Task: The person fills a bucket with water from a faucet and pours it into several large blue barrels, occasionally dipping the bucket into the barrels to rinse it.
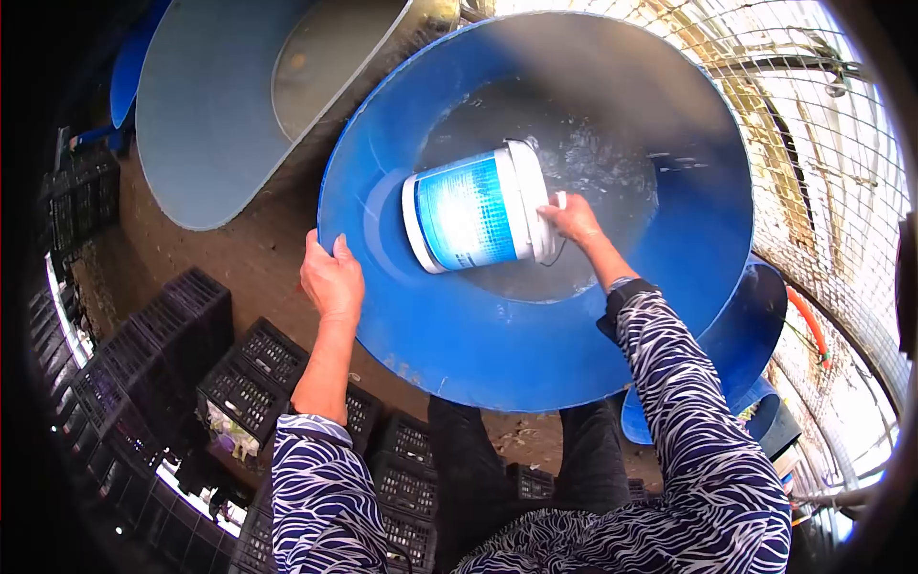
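A large round blue tub [430, 368] fills the middle of the view, with water [612, 167] in its bottom. Inside it, a white plastic bucket [467, 212] with a blue printed label lies tilted on its side, its mouth toward the right. My right hand [574, 220] is closed on the bucket at its rim, where the thin wire handle hangs; the fingers' far side is hidden. At the tub's left edge, my left hand [332, 277] grips the rim, thumb upward and the other fingers partly out of sight.
A grey tub [210, 124] stands at the upper left. Several black plastic crates [253, 368] sit on the brown floor at left and below. Wire mesh [813, 143] runs along the right, with an orange hose [808, 325] and more blue containers [751, 325] near it.
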`<state>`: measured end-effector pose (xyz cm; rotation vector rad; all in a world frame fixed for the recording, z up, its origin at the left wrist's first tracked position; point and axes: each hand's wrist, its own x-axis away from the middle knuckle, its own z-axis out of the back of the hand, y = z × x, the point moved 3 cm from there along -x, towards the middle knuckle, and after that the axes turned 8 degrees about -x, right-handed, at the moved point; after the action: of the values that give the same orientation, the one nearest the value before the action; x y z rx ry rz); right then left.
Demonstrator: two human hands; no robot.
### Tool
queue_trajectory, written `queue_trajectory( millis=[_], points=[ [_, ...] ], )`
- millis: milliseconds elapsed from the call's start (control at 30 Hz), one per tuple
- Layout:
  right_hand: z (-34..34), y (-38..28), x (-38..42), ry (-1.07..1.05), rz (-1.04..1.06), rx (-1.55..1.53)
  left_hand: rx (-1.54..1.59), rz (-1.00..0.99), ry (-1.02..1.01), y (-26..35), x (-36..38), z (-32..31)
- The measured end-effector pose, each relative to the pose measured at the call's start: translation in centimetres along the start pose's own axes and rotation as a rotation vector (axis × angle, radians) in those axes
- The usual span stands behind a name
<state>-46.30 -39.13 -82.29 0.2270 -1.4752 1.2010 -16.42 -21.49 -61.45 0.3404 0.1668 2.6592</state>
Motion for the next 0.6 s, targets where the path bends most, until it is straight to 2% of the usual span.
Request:
queue_trajectory(
  millis=[67,167,267,467,533,600],
  points=[
    [2.4,1.0,1.1,0.056,-0.307,-0.329,-0.013,-0.008,0.018,0.5,0.2,0.0],
    [3.3,2.9,-0.3,0.210,-0.308,-0.530,-0.011,-0.018,0.036,0.5,0.1,0.2],
    [4.8,3.9,-2.1,0.302,-0.281,-0.586,0.009,-0.032,0.029,0.4,0.1,0.0],
    [11.6,3.2,-3.1,0.411,-0.319,-0.420,0.048,-0.039,0.016,-0.1,-0.1,-0.2],
    [14.2,0.9,-1.0,0.582,-0.302,-0.360,0.045,-0.046,0.010,0.1,-0.1,-0.1],
    [16.7,0.0,0.3,0.594,-0.267,-0.333,0.034,-0.010,-0.018,0.0,-0.1,-0.1]
  ],
)
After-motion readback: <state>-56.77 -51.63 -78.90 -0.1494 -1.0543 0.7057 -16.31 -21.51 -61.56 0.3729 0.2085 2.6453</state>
